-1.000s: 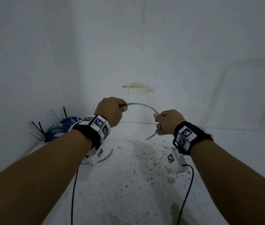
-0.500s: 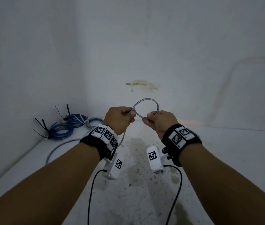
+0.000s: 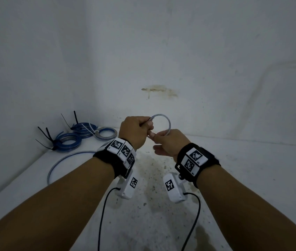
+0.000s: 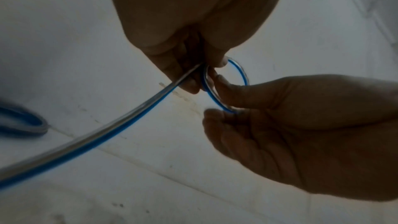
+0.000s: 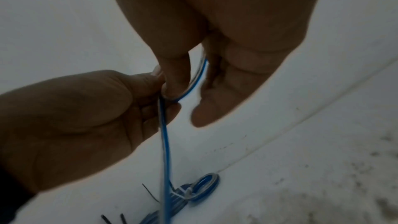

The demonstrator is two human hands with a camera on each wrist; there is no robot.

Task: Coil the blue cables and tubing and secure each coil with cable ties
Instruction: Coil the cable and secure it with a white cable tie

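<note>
A thin blue-and-clear tubing [image 3: 169,122] is bent into one small ring held up over the white table [image 3: 234,178]. My left hand [image 3: 147,125] pinches the ring's crossing point [image 4: 200,72] between thumb and fingers. My right hand [image 3: 156,140] holds the ring's lower side, with the tubing [image 5: 198,77] running between its thumb and forefinger. The hands touch at the fingertips. The tubing's free tail [image 4: 107,134] drops from my left hand and curves across the table [image 3: 62,160] at the left.
Three tied coils lie in the back left corner: two blue ones [image 3: 69,140] [image 3: 83,130] with black tie tails sticking up, and a grey-blue one [image 3: 105,133] with a white tie. Walls close off the left and back. The table middle is stained and speckled.
My hands have come together from about a hand's width apart. The open arc of tubing between them has closed into a small ring. The tail has been pulled further onto the table.
</note>
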